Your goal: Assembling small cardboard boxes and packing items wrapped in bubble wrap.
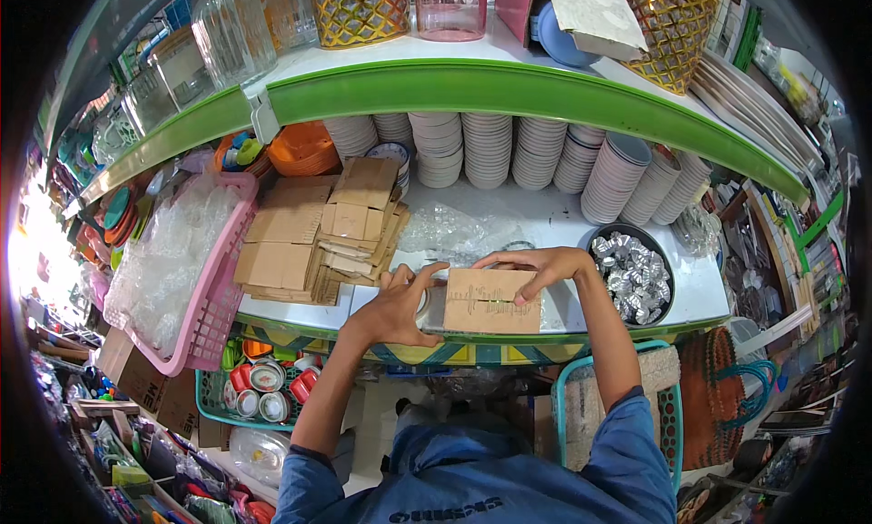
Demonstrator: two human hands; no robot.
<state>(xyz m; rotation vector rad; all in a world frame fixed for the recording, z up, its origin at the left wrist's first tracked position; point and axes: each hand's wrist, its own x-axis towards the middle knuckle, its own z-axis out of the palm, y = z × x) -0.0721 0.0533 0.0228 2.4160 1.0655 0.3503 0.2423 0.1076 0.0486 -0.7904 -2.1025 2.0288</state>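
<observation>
A small brown cardboard box (pixel 493 314) bearing handwriting sits near the front edge of the white shelf (pixel 691 279). My right hand (pixel 552 268) grips it from the right, thumb on its upper face and fingers behind its far edge. On the box's left side, my left hand (pixel 395 311) is spread wide and holds nothing. Partly hidden behind those left fingers is a pale round object (pixel 424 306), perhaps a tape roll. Flattened cardboard boxes (pixel 285 234) are piled to the left. Clear plastic wrap (pixel 453 228) lies crumpled beyond the box.
Stacked white bowls (pixel 486 149) line the back, below a green-edged upper shelf (pixel 436 85). A black pan of metal moulds (pixel 630 275) stands at right. A pink basket (pixel 218 279) holds plastic wrap. Below are a teal basket of enamelware (pixel 248 423) and another teal basket (pixel 562 415).
</observation>
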